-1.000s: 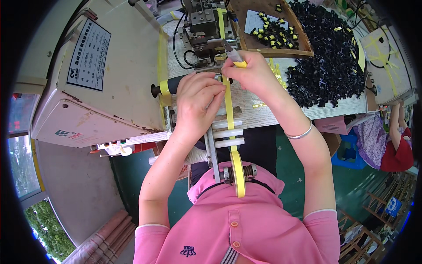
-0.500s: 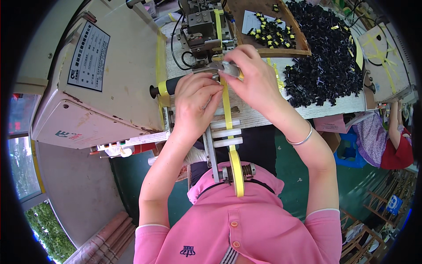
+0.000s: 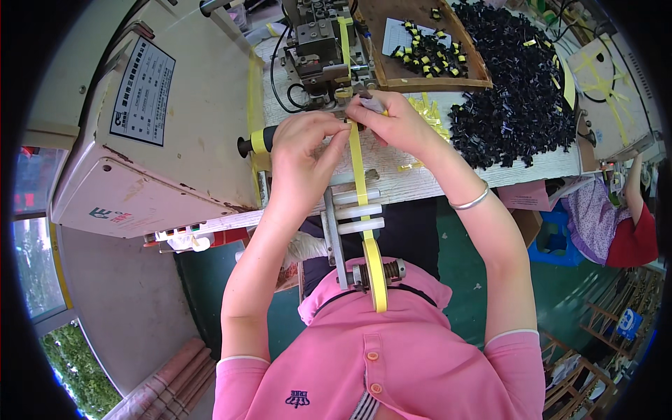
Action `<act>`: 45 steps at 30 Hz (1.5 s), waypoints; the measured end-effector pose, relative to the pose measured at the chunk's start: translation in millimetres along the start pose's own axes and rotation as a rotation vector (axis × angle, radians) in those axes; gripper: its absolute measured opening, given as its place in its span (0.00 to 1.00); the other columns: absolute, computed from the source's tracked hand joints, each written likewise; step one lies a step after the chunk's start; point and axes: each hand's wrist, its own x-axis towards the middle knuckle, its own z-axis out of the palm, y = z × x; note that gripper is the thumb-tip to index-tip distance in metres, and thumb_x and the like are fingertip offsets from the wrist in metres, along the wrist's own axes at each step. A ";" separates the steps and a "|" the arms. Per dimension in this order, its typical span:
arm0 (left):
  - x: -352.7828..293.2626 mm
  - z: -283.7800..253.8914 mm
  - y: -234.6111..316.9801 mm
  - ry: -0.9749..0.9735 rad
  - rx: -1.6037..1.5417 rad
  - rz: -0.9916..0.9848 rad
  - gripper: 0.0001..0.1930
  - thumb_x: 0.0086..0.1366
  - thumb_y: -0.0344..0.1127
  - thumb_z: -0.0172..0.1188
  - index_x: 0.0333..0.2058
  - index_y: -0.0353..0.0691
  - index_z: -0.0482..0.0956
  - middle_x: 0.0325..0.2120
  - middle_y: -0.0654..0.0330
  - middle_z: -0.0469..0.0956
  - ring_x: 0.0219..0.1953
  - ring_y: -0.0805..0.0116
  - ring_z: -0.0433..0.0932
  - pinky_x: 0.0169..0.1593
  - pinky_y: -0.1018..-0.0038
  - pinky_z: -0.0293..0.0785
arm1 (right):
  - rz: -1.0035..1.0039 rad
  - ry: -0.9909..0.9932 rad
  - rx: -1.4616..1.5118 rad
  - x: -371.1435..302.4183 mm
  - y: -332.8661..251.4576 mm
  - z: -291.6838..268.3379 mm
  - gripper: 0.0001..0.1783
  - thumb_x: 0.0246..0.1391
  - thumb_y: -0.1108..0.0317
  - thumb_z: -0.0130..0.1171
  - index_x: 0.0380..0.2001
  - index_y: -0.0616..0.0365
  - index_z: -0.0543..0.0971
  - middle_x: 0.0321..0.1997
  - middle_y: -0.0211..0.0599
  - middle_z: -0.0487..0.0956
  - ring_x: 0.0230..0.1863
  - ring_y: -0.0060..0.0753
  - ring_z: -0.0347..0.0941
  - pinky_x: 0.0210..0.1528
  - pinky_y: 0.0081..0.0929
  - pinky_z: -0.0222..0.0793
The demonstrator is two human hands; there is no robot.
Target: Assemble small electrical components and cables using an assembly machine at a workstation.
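Observation:
My left hand [image 3: 301, 150] is closed in a pinch beside the left edge of the yellow tape [image 3: 360, 168], below the machine head [image 3: 316, 52]. What its fingertips hold is too small to make out. Across the tape, my right hand [image 3: 400, 126] is closed round a small tool with a pale wrapped handle [image 3: 373, 104]; its working end is mostly hidden. The tape comes up from a roll [image 3: 376, 276] at my waist, over white rollers [image 3: 360, 211], and passes between my hands. A dark cylinder with a yellow band [image 3: 261, 141] lies left of my left hand.
A large beige machine housing [image 3: 189, 105] stands at the left. Behind my right hand, a wooden tray [image 3: 448, 82] holds black pieces with yellow tape. A heap of small black parts [image 3: 518, 105] covers the right side. Yellow scraps [image 3: 430, 115] lie near my right wrist. Another person's arm [image 3: 632, 189] shows at far right.
My right hand has drawn down and turned, so the tool's metal end no longer points left over my left hand. The left fingertips have shifted slightly and stay pinched by the tape.

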 end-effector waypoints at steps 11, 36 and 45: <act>4.2 -1.9 6.0 -0.053 0.042 -0.099 0.06 0.48 0.28 0.64 0.28 0.37 0.79 0.30 0.58 0.78 0.36 0.58 0.75 0.43 0.67 0.67 | -0.419 0.161 -0.257 -26.5 -31.7 8.4 0.07 0.49 0.69 0.61 0.31 0.60 0.77 0.31 0.34 0.77 0.33 0.30 0.73 0.36 0.24 0.66; 19.4 8.7 -1.0 -0.123 0.064 -0.103 0.05 0.50 0.31 0.62 0.26 0.38 0.77 0.25 0.59 0.78 0.30 0.58 0.76 0.37 0.66 0.68 | -0.102 0.293 0.306 -25.2 -1.3 6.5 0.04 0.54 0.70 0.59 0.31 0.59 0.76 0.22 0.22 0.72 0.17 0.10 0.60 0.17 0.12 0.54; 19.6 11.1 0.9 -0.124 0.136 -0.052 0.04 0.52 0.30 0.61 0.28 0.39 0.77 0.24 0.58 0.78 0.28 0.58 0.77 0.36 0.65 0.68 | -0.041 0.304 0.341 -23.7 6.3 7.6 0.05 0.51 0.71 0.59 0.30 0.63 0.77 0.28 0.29 0.78 0.31 0.17 0.70 0.37 0.19 0.66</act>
